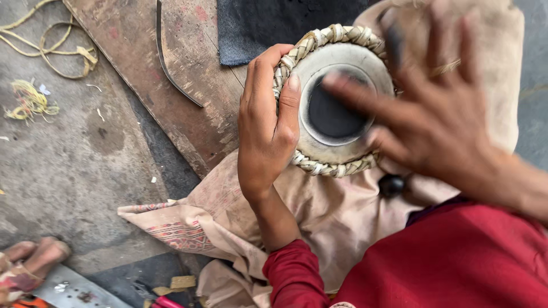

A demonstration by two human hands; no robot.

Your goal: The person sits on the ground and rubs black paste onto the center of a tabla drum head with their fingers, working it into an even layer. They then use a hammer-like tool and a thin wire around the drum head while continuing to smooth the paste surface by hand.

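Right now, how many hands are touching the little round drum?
2. The left hand grips the braided rim of the small round drum. The blurred right hand reaches over its black centre spot; actual contact is unclear.

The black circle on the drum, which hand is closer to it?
Right. The right hand, blurred, has a finger over the black circle; the left hand grips the drum's braided rim beside it.

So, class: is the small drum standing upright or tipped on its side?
Upright: the drum shows its full round head and black centre spot.
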